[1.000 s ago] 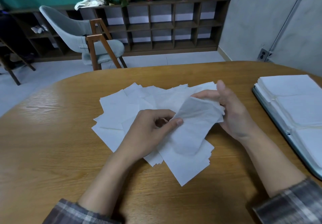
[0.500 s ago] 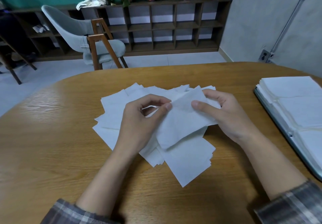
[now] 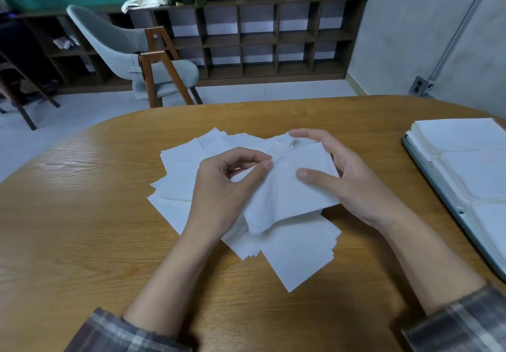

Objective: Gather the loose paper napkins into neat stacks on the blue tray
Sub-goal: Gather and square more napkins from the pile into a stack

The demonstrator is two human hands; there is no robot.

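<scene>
A loose pile of white paper napkins [image 3: 298,253] lies spread over the middle of the wooden table. Just above the pile I hold a small bunch of napkins [image 3: 284,195]. My left hand [image 3: 227,190] pinches its upper left corner between thumb and forefinger. My right hand [image 3: 347,179] grips its right side, thumb on top and fingers curled behind. The blue tray [image 3: 449,195] lies at the right edge of the table and carries stacked napkins [image 3: 471,165] in neat squares.
The oval wooden table [image 3: 82,242] has bare wood at the left and in front of the pile. Beyond it stand a grey chair [image 3: 153,61] with wooden legs and a low shelf unit [image 3: 273,36] with potted plants.
Both hands have raised the held napkins a little and drawn them together. My right thumb now lies on top of the bunch, and my left hand has shifted up to its corner.
</scene>
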